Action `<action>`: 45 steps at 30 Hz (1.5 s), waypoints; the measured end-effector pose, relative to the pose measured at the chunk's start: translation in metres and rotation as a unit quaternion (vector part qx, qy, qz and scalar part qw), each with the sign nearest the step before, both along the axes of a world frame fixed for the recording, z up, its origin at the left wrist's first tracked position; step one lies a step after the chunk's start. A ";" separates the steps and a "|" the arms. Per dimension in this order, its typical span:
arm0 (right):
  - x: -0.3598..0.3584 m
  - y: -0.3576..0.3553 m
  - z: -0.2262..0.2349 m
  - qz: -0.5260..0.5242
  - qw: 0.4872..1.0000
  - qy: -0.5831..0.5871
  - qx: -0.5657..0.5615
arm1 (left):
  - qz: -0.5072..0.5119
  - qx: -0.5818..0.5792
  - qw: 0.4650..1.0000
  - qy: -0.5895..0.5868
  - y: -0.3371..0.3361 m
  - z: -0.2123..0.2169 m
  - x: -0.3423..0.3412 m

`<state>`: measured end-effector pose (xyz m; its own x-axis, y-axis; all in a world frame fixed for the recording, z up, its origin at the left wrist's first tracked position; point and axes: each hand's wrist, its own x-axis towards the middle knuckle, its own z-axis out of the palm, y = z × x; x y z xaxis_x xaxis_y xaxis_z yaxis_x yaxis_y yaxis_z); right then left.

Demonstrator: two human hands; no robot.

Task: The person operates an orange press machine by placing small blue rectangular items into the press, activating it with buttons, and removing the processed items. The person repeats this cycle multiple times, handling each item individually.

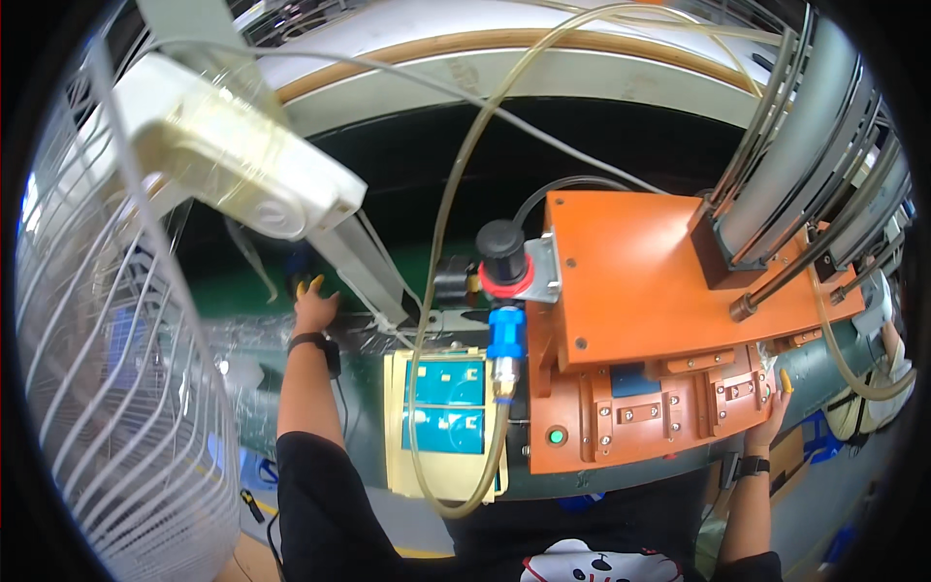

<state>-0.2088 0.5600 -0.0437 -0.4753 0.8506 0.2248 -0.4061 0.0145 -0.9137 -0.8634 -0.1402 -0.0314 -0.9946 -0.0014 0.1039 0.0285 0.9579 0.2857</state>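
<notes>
My left hand [315, 307] reaches out past the table's far side at the left, over a dark green surface. Its fingers are spread, with yellow covers on some tips, and nothing shows in them. A small dark blue thing [299, 260] lies just beyond the fingertips. At the right end of an orange press [621, 272], my right hand [769, 419] rests by the base's edge with a yellow-tipped finger stretched up. Its other fingers are partly hidden. Inside the press sits a flat dark blue piece [635, 380]. Teal panels [448, 384] lie in a cream tray [398, 461] between my arms.
A white-caged fan [145, 417] stands close at the left, below a white jointed arm [242, 155]. A clear hose [456, 165] loops over the tray from a regulator with a black knob [502, 242]. Metal cylinders [790, 145] rise above the press. Another person [878, 378] is at the far right.
</notes>
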 end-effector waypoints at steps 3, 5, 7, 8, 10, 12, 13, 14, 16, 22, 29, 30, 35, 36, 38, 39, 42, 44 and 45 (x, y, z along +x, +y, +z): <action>-0.005 -0.008 0.006 0.006 1.000 0.001 -0.006 | 0.013 -0.023 0.999 -0.045 -0.006 -0.004 -0.021; -0.003 -0.006 0.005 0.002 1.000 0.003 -0.013 | 0.008 -0.051 0.997 -0.055 -0.008 0.006 -0.023; 0.001 -0.004 0.002 0.003 1.000 -0.005 -0.016 | 0.018 -0.048 0.999 -0.008 -0.015 0.014 -0.017; 0.002 -0.002 -0.001 0.002 1.000 -0.008 -0.014 | 0.017 -0.052 0.998 0.037 -0.021 0.016 -0.015; 0.003 0.000 0.000 0.005 1.000 -0.010 -0.015 | -0.016 -0.044 0.989 0.143 -0.026 0.030 0.003; 0.003 -0.001 0.001 0.017 0.999 -0.005 -0.027 | -0.027 -0.019 0.979 0.201 -0.040 0.040 0.027; 0.005 0.000 -0.001 0.023 1.000 -0.012 -0.014 | -0.023 -0.034 0.978 0.204 -0.043 0.043 0.042; 0.006 0.003 -0.004 0.027 0.999 -0.011 -0.018 | -0.019 -0.048 0.977 0.207 -0.045 0.045 0.062; 0.004 0.003 -0.005 0.039 0.999 -0.005 -0.030 | -0.047 0.040 0.978 0.201 -0.064 0.043 0.098; -0.001 0.007 -0.006 0.061 0.998 -0.010 -0.001 | -0.079 0.032 0.972 0.221 -0.095 0.019 0.212; -0.013 0.000 -0.001 0.038 0.999 0.000 0.011 | -0.056 0.026 0.987 0.148 -0.108 -0.009 0.275; -0.013 -0.002 0.001 0.029 0.999 -0.002 0.013 | -0.050 0.034 0.988 0.139 -0.105 -0.008 0.277; -0.012 -0.001 -0.002 0.031 0.999 -0.019 0.025 | -0.015 0.081 0.989 0.121 -0.096 -0.003 0.278; -0.012 -0.002 -0.001 0.033 0.999 -0.014 0.022 | -0.012 0.083 0.989 0.124 -0.091 -0.002 0.278; -0.013 -0.005 -0.001 0.036 0.999 -0.004 0.015 | 0.005 0.083 0.986 0.147 -0.085 0.002 0.278; -0.011 -0.003 0.000 0.037 0.999 -0.016 0.022 | 0.018 0.084 0.983 0.164 -0.078 0.003 0.277; -0.011 -0.003 -0.003 0.034 0.999 -0.005 0.026 | 0.033 0.081 0.980 0.181 -0.053 0.013 0.279; -0.007 0.000 -0.005 0.030 0.999 -0.007 0.029 | 0.005 0.112 0.984 0.137 -0.035 0.022 0.277; -0.014 -0.003 -0.005 0.038 0.999 -0.008 0.032 | -0.017 0.112 0.983 0.146 -0.041 0.010 0.275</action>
<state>-0.2225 0.5575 -0.0491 -0.5415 0.7966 0.2689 -0.3936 0.0424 -0.9183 -0.5882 -0.1808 -0.0213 -0.9225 -0.0243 0.3853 0.1708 0.8693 0.4639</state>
